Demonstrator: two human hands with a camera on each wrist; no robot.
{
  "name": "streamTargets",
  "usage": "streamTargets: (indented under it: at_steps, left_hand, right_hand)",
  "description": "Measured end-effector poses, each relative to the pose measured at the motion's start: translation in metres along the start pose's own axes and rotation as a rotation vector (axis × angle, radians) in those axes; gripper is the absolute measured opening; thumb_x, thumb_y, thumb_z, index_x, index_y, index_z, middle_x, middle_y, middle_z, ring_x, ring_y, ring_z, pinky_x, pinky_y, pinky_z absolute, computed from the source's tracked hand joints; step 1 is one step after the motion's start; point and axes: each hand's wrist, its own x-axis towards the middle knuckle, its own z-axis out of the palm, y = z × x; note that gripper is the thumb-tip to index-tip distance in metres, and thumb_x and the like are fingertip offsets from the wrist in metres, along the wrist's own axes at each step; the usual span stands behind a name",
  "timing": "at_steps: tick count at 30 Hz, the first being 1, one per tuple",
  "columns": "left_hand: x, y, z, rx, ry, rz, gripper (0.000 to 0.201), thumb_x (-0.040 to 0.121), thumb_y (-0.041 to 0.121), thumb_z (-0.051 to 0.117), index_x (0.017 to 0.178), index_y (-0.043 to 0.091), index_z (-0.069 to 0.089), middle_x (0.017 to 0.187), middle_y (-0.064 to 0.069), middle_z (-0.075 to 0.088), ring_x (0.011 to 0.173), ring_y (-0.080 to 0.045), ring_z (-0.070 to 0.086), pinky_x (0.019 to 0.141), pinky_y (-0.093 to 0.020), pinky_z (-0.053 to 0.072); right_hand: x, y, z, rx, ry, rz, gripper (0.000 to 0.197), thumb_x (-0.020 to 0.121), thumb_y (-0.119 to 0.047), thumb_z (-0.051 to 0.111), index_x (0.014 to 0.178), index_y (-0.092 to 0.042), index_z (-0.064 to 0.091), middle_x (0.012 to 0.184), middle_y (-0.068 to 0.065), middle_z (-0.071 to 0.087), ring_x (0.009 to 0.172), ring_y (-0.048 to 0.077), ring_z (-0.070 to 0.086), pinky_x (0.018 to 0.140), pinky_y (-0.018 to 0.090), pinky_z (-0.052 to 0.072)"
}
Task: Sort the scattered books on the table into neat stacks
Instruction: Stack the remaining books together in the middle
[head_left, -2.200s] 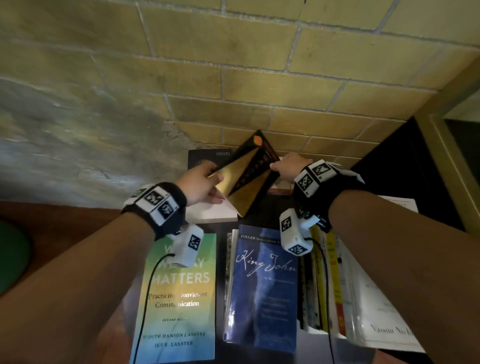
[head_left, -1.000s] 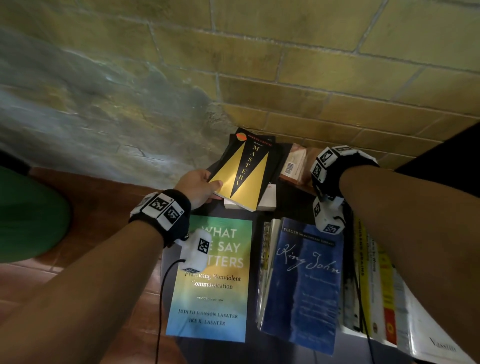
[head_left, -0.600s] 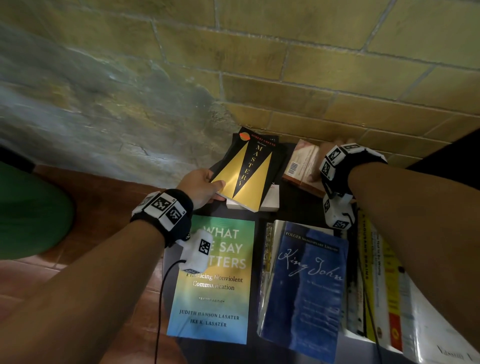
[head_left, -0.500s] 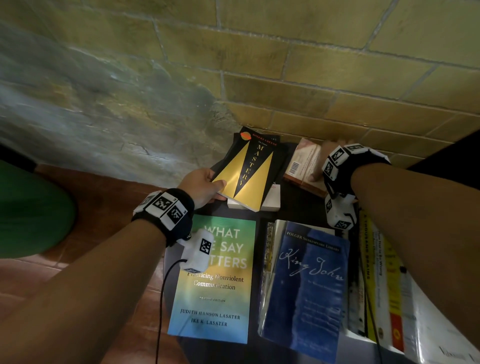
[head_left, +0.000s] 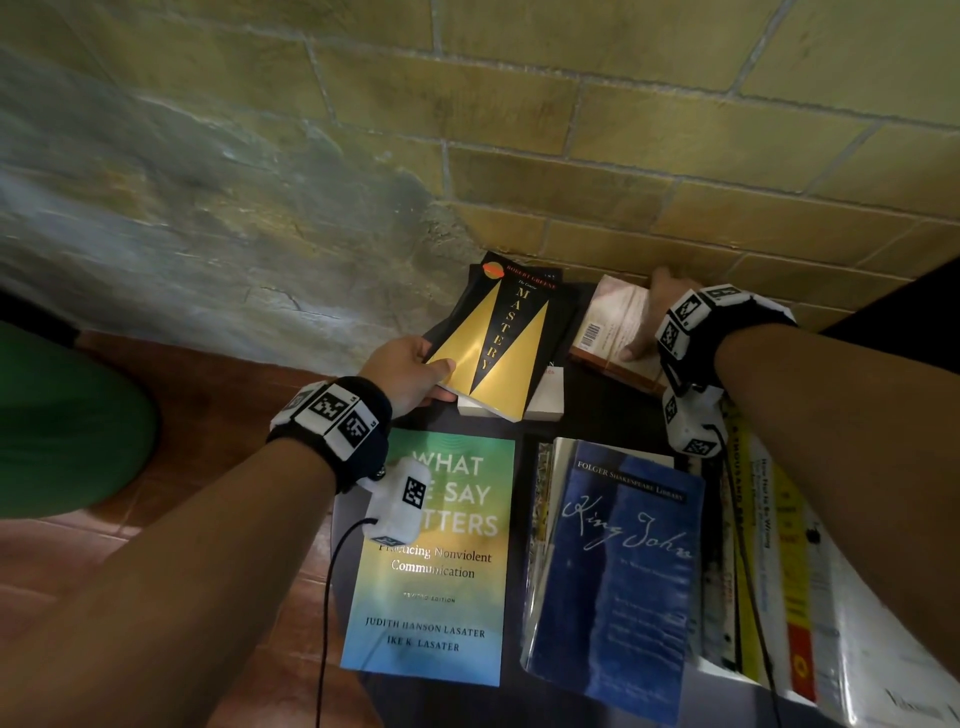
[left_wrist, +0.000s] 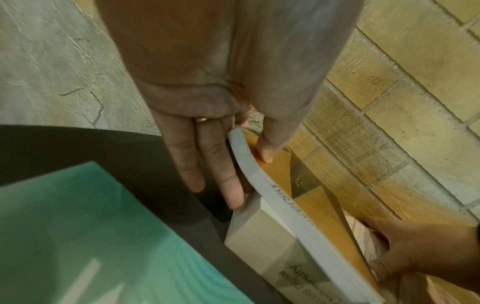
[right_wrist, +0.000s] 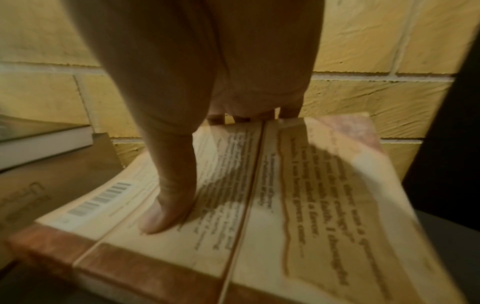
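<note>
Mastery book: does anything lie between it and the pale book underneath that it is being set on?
Nothing visible does. The left hand pinches the near corner of the Mastery book, which sits tilted and askew over the pale book; the left wrist view shows nothing between them.

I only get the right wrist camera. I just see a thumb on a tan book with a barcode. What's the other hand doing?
Observer: The left hand grips the near corner of a black and gold Mastery book, just left of your tan book.
Operator: Is that one flat on the table?
Observer: No. The left wrist view shows it lying on top of a white book, with the gripped corner bent up.
Operator: Are there more books?
Observer: Yes. Nearer the person lie a green book and a blue King John book, side by side.
</note>
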Motion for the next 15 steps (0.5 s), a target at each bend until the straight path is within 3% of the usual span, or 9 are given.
streamTargets:
  at_steps: [3,5,8,10,13,15]
  left_hand:
    - [0.000,0.000,0.000,-0.006,0.007,-0.006,0.010,0.097,0.017,0.055,0.088,0.018,0.052,0.087,0.000,0.066,0.075,-0.016,0.069,0.094,-0.044,0.055]
    - [0.000,-0.001,0.000,0.000,0.011,-0.004,0.009,0.097,0.017,0.055,0.089,0.018,0.052,0.087,0.000,0.065,0.075,-0.015,0.069,0.093,-0.043,0.055]
    - [0.001,-0.002,0.001,-0.003,0.012,-0.008,0.009,0.097,0.017,0.056,0.089,0.019,0.052,0.088,-0.001,0.066,0.077,-0.016,0.070,0.094,-0.044,0.055]
    - [0.002,-0.002,0.001,-0.018,0.008,-0.016,0.008,0.097,0.017,0.056,0.089,0.019,0.052,0.090,-0.003,0.067,0.078,-0.018,0.070,0.095,-0.046,0.054]
    - [0.002,-0.003,0.000,-0.041,0.000,-0.018,0.008,0.097,0.017,0.056,0.089,0.018,0.053,0.090,-0.003,0.067,0.079,-0.020,0.070,0.096,-0.047,0.053]
    - [0.003,-0.003,0.000,-0.039,-0.004,-0.015,0.008,0.097,0.017,0.055,0.089,0.018,0.052,0.090,-0.003,0.067,0.080,-0.021,0.071,0.095,-0.048,0.053]
  right_hand:
    - [-0.003,0.002,-0.004,0.014,-0.085,-0.025,0.089,0.047,-0.056,0.088,0.115,-0.008,0.056,0.087,0.005,0.062,0.075,0.019,0.062,0.056,0.022,0.052]
    - [-0.004,0.001,-0.008,0.000,-0.095,-0.030,0.080,0.044,-0.061,0.086,0.102,-0.012,0.059,0.074,-0.001,0.057,0.062,0.014,0.053,0.053,0.023,0.044]
    - [-0.002,0.002,-0.007,0.003,-0.073,-0.034,0.083,0.035,-0.068,0.084,0.091,-0.016,0.050,0.079,0.001,0.057,0.074,0.023,0.058,0.067,0.033,0.050]
    - [-0.008,0.002,-0.008,0.007,-0.049,-0.051,0.092,0.029,-0.068,0.084,0.099,-0.017,0.052,0.093,0.005,0.060,0.089,0.030,0.061,0.077,0.038,0.053]
    - [-0.011,0.001,-0.008,0.039,-0.049,-0.071,0.096,0.041,-0.058,0.088,0.116,-0.010,0.053,0.110,0.012,0.060,0.102,0.035,0.060,0.088,0.043,0.052]
    - [-0.015,0.000,-0.011,0.034,-0.065,-0.065,0.093,0.044,-0.058,0.087,0.114,-0.007,0.054,0.099,0.008,0.060,0.094,0.032,0.061,0.083,0.041,0.053]
